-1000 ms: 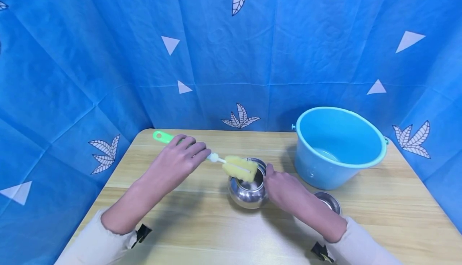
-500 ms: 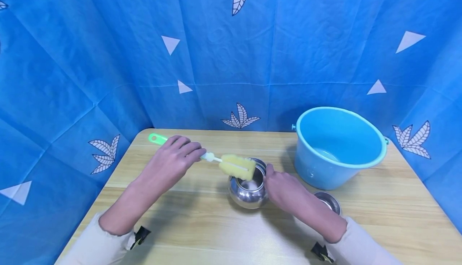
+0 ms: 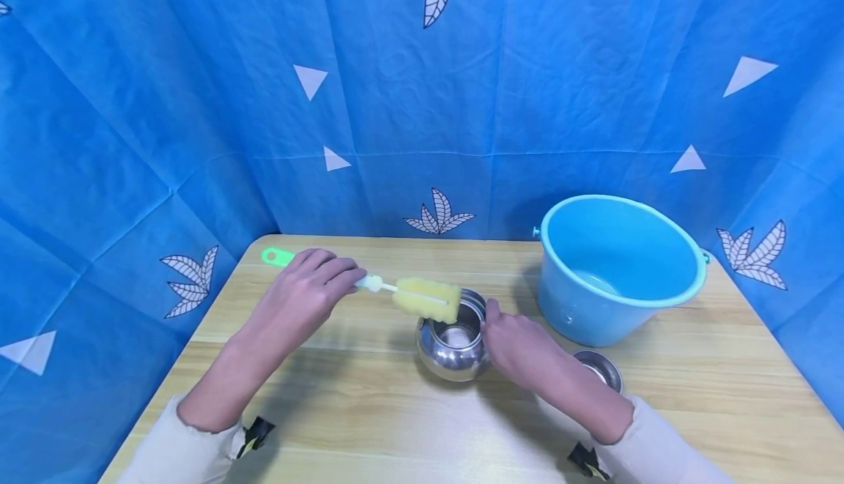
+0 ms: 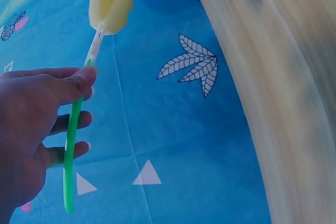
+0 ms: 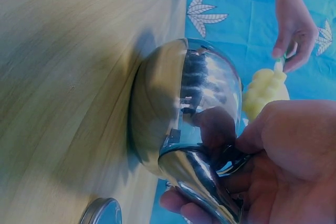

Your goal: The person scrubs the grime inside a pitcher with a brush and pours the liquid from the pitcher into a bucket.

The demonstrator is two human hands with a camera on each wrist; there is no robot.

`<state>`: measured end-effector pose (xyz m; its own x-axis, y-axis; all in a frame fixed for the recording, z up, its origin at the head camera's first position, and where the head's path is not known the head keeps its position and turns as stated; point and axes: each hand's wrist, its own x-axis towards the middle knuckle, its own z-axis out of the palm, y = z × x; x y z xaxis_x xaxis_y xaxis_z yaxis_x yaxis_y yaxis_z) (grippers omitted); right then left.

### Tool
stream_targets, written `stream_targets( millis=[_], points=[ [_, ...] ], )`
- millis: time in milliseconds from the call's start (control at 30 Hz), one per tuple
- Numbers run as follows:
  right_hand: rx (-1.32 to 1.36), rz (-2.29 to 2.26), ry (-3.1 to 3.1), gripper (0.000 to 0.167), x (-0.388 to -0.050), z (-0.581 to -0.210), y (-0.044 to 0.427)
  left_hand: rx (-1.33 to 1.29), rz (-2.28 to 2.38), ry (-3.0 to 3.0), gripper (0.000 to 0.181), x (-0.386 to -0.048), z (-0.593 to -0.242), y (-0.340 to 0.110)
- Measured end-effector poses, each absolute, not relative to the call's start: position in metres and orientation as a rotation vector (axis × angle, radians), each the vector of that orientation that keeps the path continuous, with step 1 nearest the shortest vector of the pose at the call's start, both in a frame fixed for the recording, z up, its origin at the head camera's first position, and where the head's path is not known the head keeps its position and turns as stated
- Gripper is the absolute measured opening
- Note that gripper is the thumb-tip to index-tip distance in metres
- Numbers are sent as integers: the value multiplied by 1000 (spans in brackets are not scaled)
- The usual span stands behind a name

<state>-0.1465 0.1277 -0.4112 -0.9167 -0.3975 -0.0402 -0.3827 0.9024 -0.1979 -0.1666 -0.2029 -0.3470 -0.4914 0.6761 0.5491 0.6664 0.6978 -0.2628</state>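
Note:
In the head view my left hand (image 3: 310, 286) pinches the green handle of a yellow sponge bottle brush (image 3: 427, 299). The left wrist view shows thumb and fingers on that handle (image 4: 73, 129). The sponge head hangs just above the mouth of a shiny steel teapot (image 3: 455, 356), over its left side; whether it touches the rim I cannot tell. My right hand (image 3: 521, 345) grips the teapot's right side. From the right wrist view, its thumb and fingers lie around the spout (image 5: 197, 179) of the teapot, which stands upright on the table.
A round steel lid (image 3: 601, 368) lies on the wooden table (image 3: 395, 425), partly behind my right forearm. A light blue bucket (image 3: 593, 315) stands at the back right. Blue patterned cloth (image 3: 422, 103) hangs behind the table and along its sides.
My left hand has drawn the brush leftward and slightly up, so its sponge covers less of the teapot's mouth. The right hand and teapot have stayed in place.

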Motion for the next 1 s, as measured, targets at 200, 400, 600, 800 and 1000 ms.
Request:
stream_targets(
  millis=[200,400,600,800,1000],
  points=[
    [-610,-282,2985,45,-147,-411,127,-996,-10,-2288,35,-168,-350,-211],
    [-627,-258,2996,42,-146,-411,127,-968,-36,-2292,36,-169,-353,-218],
    [-632,-263,3003,44,-146,-411,127,-944,-61,-2311,34,-169,-356,-225],
    [-624,-273,2999,45,-146,-411,127,-931,-73,-2307,32,-169,-359,-232],
    [-630,-271,3001,43,-147,-413,128,-894,-66,-2325,37,-167,-361,-236]
  ],
)
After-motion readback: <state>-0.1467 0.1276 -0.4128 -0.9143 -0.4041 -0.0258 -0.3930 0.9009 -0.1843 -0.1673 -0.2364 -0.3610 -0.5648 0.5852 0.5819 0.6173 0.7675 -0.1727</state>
